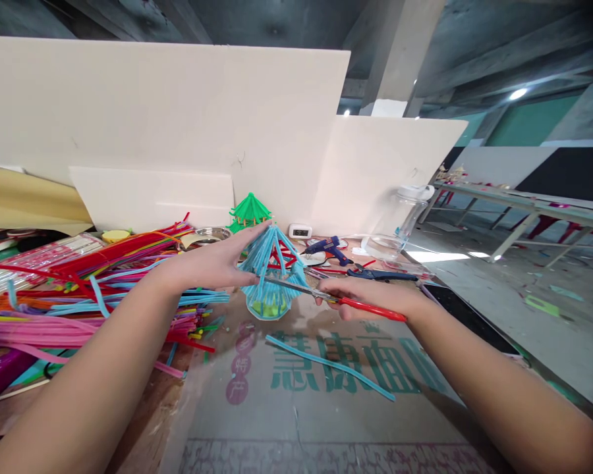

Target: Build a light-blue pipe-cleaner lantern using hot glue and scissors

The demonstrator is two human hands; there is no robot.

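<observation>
A light-blue cone-shaped model made of pipe cleaners stands on a clear round base near the middle of the table. My left hand reaches to it from the left, fingers stretched out and touching the model's top and left side. My right hand grips red-handled scissors, whose blades point left and touch the lower right edge of the blue model. A loose light-blue pipe cleaner lies on the table in front of the model.
A big heap of coloured pipe cleaners covers the left of the table. Behind stand a green pavilion model, a blue glue gun, a small clock, a clear jar and white boards. The table edge runs along the right.
</observation>
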